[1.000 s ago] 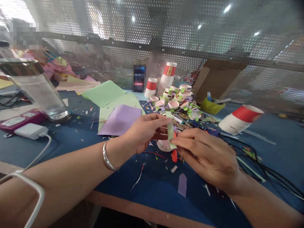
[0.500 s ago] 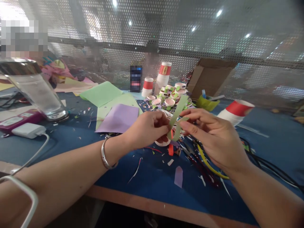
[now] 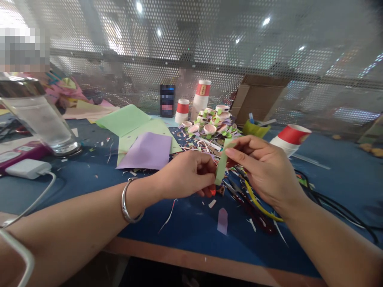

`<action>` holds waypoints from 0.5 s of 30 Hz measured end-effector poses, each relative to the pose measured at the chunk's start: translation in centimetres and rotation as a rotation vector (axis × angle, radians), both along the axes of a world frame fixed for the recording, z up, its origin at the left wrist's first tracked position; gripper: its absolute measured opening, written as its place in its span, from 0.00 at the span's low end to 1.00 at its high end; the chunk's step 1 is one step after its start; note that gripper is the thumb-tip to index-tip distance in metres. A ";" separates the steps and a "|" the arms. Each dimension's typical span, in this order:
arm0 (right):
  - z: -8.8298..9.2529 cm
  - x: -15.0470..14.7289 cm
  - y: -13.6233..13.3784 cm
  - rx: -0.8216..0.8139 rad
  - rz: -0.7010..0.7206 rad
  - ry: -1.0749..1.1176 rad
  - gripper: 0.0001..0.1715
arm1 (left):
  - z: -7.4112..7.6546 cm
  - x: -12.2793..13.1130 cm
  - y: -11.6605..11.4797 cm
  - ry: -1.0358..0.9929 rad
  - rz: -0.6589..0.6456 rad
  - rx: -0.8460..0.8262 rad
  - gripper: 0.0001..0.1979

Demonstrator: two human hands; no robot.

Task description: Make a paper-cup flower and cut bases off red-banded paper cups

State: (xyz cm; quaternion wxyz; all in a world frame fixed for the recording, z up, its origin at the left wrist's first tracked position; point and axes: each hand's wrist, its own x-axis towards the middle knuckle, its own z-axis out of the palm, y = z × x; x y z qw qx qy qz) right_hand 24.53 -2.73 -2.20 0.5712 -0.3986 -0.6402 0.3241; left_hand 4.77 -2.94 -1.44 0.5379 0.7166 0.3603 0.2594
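Note:
A light green paper strip hangs upright between my hands, just above the table. My right hand pinches its upper part between thumb and fingers. At the strip's lower left edge, the closed fingertips of my left hand grip it, though the exact contact is partly hidden. Beneath the left fingers shows a small orange piece. Dark-handled scissors lie under my right hand beside a yellow cord. A purple paper piece with a pointed end rests nearer the table's front edge.
Purple and green sheets lie left of centre. Behind my hands are paper scraps and a pile of small round decorated pieces. Red-and-white paper cups stand right and behind. A glass bottle and white charger are at left.
The green strip's long end and loop have come together into one shorter upright piece. My left hand has lowered slightly, and my right hand has shifted along the strip. The view moved slightly.

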 end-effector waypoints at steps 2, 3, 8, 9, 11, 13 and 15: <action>0.1 -0.1 -0.1 -0.032 0.017 0.028 0.05 | -0.1 0.1 -0.1 0.001 -0.014 -0.020 0.02; 0.1 -0.1 -0.1 -0.045 0.023 0.041 0.06 | -0.1 0.1 -0.1 0.001 -0.025 -0.033 0.03; 0.2 0.0 -0.3 -0.034 0.018 0.028 0.07 | -0.2 0.2 -0.3 -0.055 -0.007 -0.055 0.08; 0.2 0.0 -0.4 -0.026 0.016 0.010 0.08 | -0.2 0.2 -0.4 -0.089 0.020 -0.033 0.09; 0.2 0.0 -0.5 -0.011 0.013 -0.020 0.09 | -0.3 0.2 -0.4 -0.132 0.058 0.023 0.13; 0.1 -0.1 -0.6 0.003 0.013 -0.037 0.11 | -0.5 0.2 -0.4 -0.118 0.064 0.084 0.15; 0.1 -0.1 -0.7 0.010 0.011 -0.050 0.12 | -0.8 0.2 -0.3 -0.075 0.063 0.140 0.15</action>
